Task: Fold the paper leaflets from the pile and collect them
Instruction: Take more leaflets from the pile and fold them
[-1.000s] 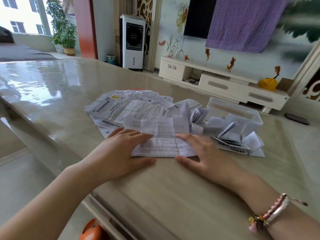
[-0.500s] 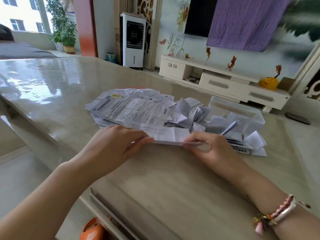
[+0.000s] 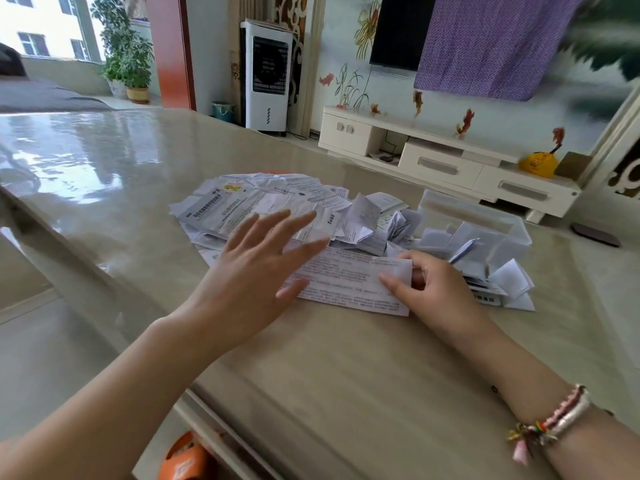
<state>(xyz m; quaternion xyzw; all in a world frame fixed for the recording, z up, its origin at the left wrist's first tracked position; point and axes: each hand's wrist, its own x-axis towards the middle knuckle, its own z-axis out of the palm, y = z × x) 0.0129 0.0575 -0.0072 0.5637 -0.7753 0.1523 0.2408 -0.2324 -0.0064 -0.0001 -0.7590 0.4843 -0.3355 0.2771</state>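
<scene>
A folded white leaflet [image 3: 349, 282] with printed text lies as a long strip on the beige table [image 3: 346, 368]. My right hand [image 3: 433, 289] pinches its right end, thumb on top and fingers curled under the edge. My left hand [image 3: 256, 271] hovers over its left end with fingers spread and straight, holding nothing. Behind them spreads the pile of unfolded leaflets [image 3: 256, 206]. To the right stands a clear plastic box [image 3: 474, 220] holding several folded leaflets, with more folded ones [image 3: 509, 285] lying loose in front of it.
The table's near-left edge [image 3: 214, 414] runs diagonally close to my arms, with an orange object [image 3: 183, 459] below it. A white TV cabinet [image 3: 446, 161] and a white air cooler [image 3: 268, 74] stand on the floor beyond the table.
The leaflet was lifted by both hands and folded over; now it lies flat as a narrower strip. My left hand has let go and opened above it, while my right hand still pinches the right end.
</scene>
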